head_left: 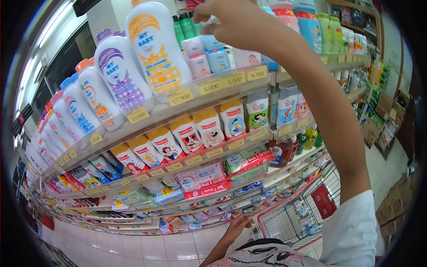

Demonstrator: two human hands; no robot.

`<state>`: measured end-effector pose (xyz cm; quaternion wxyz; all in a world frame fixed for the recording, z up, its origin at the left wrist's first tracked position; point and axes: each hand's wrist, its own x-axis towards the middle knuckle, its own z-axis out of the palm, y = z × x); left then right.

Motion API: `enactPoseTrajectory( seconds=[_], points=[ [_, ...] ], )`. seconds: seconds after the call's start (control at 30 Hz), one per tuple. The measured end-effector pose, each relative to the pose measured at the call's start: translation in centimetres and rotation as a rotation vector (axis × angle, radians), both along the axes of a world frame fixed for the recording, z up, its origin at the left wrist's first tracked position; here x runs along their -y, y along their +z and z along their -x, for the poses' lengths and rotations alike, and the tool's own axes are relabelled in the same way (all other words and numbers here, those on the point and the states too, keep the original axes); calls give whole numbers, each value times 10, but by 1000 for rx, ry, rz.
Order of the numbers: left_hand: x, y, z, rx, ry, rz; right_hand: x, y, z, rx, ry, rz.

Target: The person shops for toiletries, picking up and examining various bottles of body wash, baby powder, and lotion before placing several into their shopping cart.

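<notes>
My right hand point(231, 20) is raised to the top shelf at the upper middle, cut off by the top edge. Its finger and thumb are curved apart, with nothing seen between them. Below it stand small pink bottles point(196, 60) and small blue bottles point(217, 55); green bottles point(184, 26) are behind. Left of the hand is a large white baby powder bottle with orange print point(155, 49), beside one with purple print point(120, 71). Low down, my left hand point(240, 224) hangs open near the shopping cart point(289, 218), fingers stretched; contact with the cart cannot be made out.
Yellow price tags line the shelf edge point(222, 86). Lower shelves hold character-print bottles point(182, 135) and wet wipe packs point(202, 178). More bottles point(307, 26) stand on the right shelf. Cardboard boxes point(396, 204) are at the far right. White floor tiles point(155, 247) show below.
</notes>
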<state>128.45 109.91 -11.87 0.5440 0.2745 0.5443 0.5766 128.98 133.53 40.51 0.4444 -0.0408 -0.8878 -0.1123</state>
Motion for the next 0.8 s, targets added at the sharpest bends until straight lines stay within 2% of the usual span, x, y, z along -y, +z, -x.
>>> enactPoseTrajectory(
  seconds=[0.07,0.1,0.2,0.27,0.33,0.37,0.43,0.47,0.5,0.53,0.6,0.63,0.67,0.7,0.73,0.8],
  points=[
    [-4,3,-5,-32,-3,19,19,-28,-48,-177,186,19],
    [-5,4,-10,-60,-4,25,12,-54,-68,-386,352,-69],
    [-14,-4,-19,-144,-14,9,4,-156,-160,-449,332,115],
    [-18,-15,-27,-156,-50,9,-17,-281,-187,-582,191,541],
    [-21,-19,-34,-249,-134,83,-19,-418,-211,-700,-28,1181],
    [-23,-25,-39,-268,-157,164,-21,-508,-240,-545,-327,1352],
    [-20,-53,-46,-344,-232,340,7,-689,-291,-428,-678,1464],
    [-17,-63,-49,-352,-267,365,18,-693,-304,-530,-651,1987],
    [-3,-76,-41,-560,-452,478,29,-696,-316,-652,-720,2475],
    [14,-92,-32,-771,-637,582,34,-726,-320,-687,-730,2495],
    [66,-151,5,-806,-782,650,44,-823,-324,-1555,-847,2588],
    [96,-177,24,-695,-746,735,47,-862,-322,-1587,-859,2603],
    [117,-187,35,-596,-687,772,45,-899,-320,-1460,-1221,2254],
    [127,-174,30,-554,-600,817,44,-927,-317,-1289,-1506,1890],
    [156,-184,45,-418,-436,908,44,-937,-314,-1303,-1524,1916],
    [168,-180,60,-522,-479,1025,38,-956,-308,-948,-1901,1799]
  ],
)
